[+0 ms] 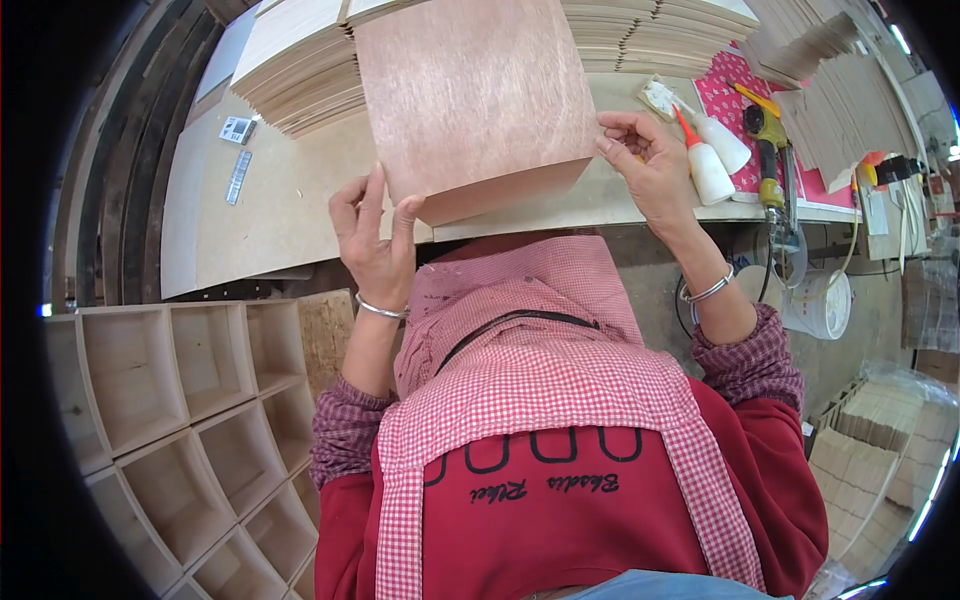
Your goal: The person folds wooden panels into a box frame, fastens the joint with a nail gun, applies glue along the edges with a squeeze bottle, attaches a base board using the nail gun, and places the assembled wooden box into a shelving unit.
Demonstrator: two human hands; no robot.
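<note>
A wooden box [475,95] with a smooth reddish plywood face up is at the near edge of the workbench. My left hand [375,225] grips its near left corner, fingertips along the side and thumb against the front. On the opposite side, my right hand [645,160] pinches the right edge between thumb and fingers. The box's underside and far end are hidden. Just right of that hand are two white glue bottles: one [711,174] has a red nozzle, and the other [722,143] lies beside it.
Stacked wooden panels [300,85] line the bench's back. A yellow-green air nail gun [768,160] lies at the right on pink patterned cloth [722,85]. Several open wooden boxes [185,480] are stacked at lower left. A white bucket [820,305] stands below the bench.
</note>
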